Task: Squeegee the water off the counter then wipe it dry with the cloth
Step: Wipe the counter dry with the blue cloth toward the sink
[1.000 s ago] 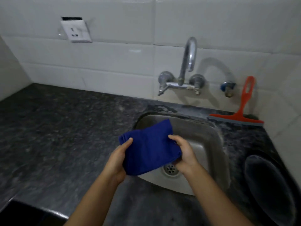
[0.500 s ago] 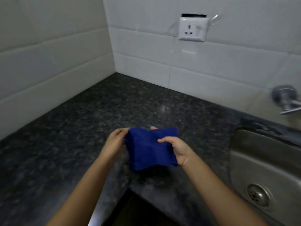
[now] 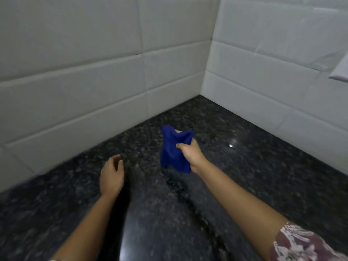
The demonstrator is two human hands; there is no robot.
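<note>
A dark blue cloth (image 3: 172,149) hangs bunched from my right hand (image 3: 189,152), which grips it just above the black speckled counter (image 3: 244,166), toward the corner of the tiled walls. My left hand (image 3: 112,176) hovers over the counter to the left of the cloth, fingers loosely curled and holding nothing. The squeegee is out of view.
White tiled walls (image 3: 94,91) meet in a corner behind the counter. A wall socket's edge (image 3: 340,72) shows at the far right. A small wet glint (image 3: 231,146) lies on the counter right of the cloth. The counter's front edge runs near my forearms.
The view has swung left from the sink to the corner. My left hand has let go of the cloth, and my right hand alone carries it forward toward the corner.
</note>
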